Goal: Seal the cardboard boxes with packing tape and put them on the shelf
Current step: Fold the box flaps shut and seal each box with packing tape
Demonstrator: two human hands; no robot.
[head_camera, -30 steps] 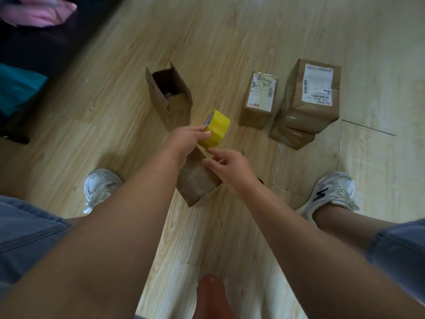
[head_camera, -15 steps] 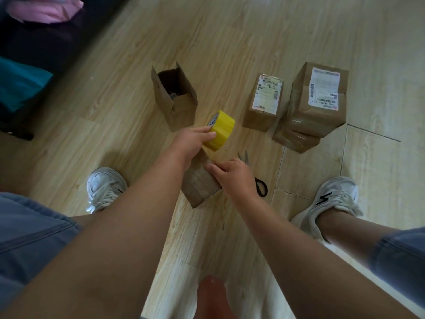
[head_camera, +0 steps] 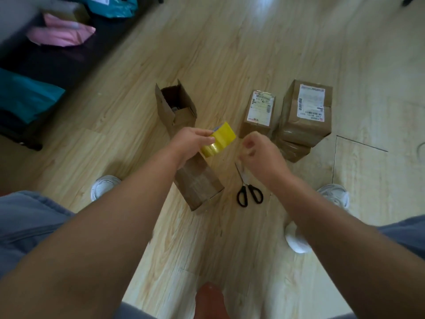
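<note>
My left hand (head_camera: 193, 140) held the yellow roll of packing tape (head_camera: 219, 139) in a closed grip at the centre of the frame, above the plain cardboard box (head_camera: 199, 180) lying on the floor. My right hand (head_camera: 259, 150) was pinched narrow just right of the roll, presumably on the tape's free end, though the strip was too faint to make out. I judged the main risk to be that clear strip: pulled crooked or let slack, it could fold onto itself or stick to my fingers. The scissors (head_camera: 248, 189) lay on the floor just under my right wrist, easy to knock.

An open box (head_camera: 177, 107) stood behind the roll, and two labelled parcels (head_camera: 303, 111) sat at centre right, well apart from my shoes. The floor (head_camera: 230, 54) was pale wood-look planking. Dark furniture with pink and teal bags (head_camera: 59, 33) filled the upper left. I could see no shelf.
</note>
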